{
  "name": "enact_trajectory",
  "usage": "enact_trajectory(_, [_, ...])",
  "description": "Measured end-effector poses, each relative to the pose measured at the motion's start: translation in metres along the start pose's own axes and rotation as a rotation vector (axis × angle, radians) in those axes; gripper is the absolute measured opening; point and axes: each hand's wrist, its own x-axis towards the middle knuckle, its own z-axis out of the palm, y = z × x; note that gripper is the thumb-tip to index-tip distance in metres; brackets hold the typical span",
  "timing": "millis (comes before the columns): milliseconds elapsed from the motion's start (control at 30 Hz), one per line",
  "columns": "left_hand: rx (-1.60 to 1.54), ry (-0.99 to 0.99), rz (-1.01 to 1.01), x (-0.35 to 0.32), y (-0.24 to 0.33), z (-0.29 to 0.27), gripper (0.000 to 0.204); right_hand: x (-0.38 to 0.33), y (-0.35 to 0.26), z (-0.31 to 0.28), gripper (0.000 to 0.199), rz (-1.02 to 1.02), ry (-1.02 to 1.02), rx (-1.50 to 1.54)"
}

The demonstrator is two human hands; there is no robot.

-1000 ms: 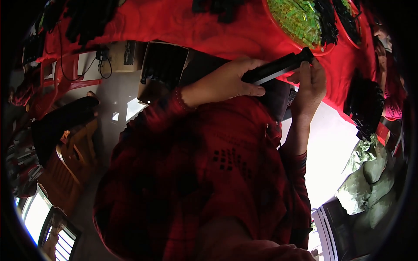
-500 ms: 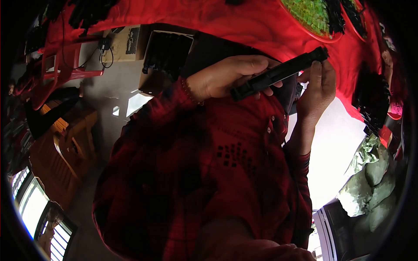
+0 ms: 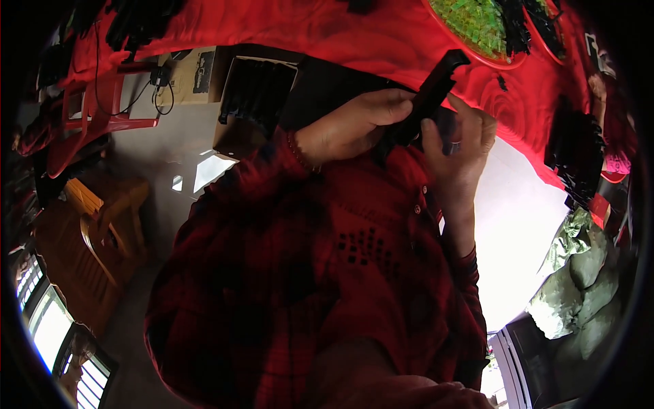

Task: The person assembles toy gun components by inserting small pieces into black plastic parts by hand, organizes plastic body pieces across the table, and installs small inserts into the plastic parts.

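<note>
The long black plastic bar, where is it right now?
In the head view, upper centre-right: the long black plastic bar is gripped between left hand and right hand, below the red tablecloth.

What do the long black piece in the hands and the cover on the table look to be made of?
Long black piece: probably moulded plastic, matt, with straight hard edges and no bend. Table cover: likely thin plastic sheet or coated cloth, red, with a soft sheen and printed swirls.

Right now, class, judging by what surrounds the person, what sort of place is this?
Probably a home workshop for small hand assembly. A table under a red cloth carries heaps of black parts and a red tray of green pieces. A cardboard box of black parts sits on the floor beside wooden furniture.
</note>
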Motion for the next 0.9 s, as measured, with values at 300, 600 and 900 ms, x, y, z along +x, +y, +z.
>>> enact_trajectory(300, [0.186,0.078,0.072,-0.001,0.001,0.003,0.043,0.002,0.0,0.01,0.061,-0.053,-0.181,-0.139])
enact_trajectory(600, [0.054,0.061,0.049,0.001,-0.001,-0.001,0.037,0.004,0.005,0.019,0.053,-0.104,-0.146,-0.202])
enact_trajectory(900, [0.06,0.14,0.023,0.002,0.001,-0.015,0.041,0.005,0.012,0.031,0.047,-0.206,-0.031,-0.247])
